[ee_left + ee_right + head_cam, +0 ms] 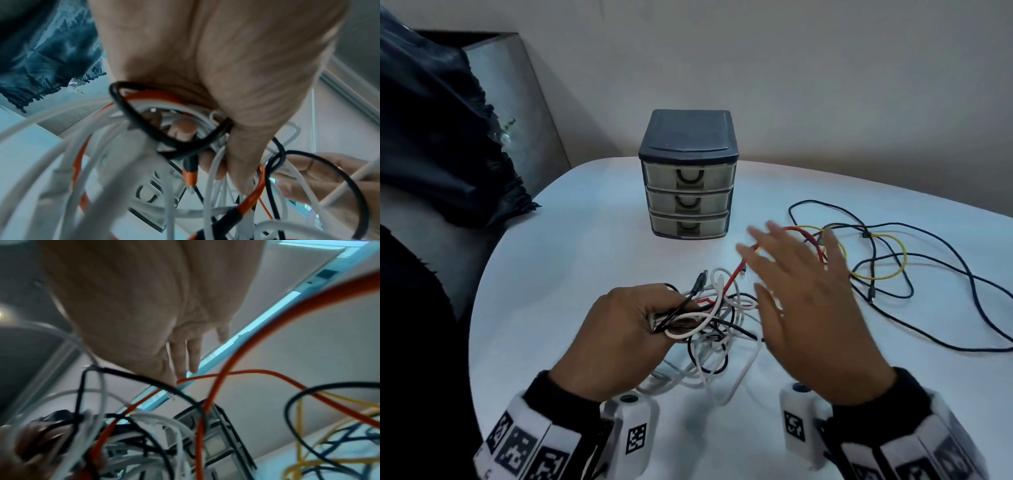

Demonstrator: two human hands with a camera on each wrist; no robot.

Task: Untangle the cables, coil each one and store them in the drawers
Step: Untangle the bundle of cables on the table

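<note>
Cables point(709, 318) trail rightward across the table from the gripping left hand point(619, 329); right hand point(804, 294) hovers spread.

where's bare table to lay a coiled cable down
Bare table lies left of the drawers and left hand, and along the near edge between the wrists. Crowded: the white tangle by that hand, and the loose loops right of the right hand.

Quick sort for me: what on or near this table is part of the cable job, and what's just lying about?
Job:
- cable bundle, gripped by left hand
- red cable
- yellow cable
- dark cable
- drawers, all closed
- right hand, open above the cables

Lying about:
- dark cloth, left of the table
</note>
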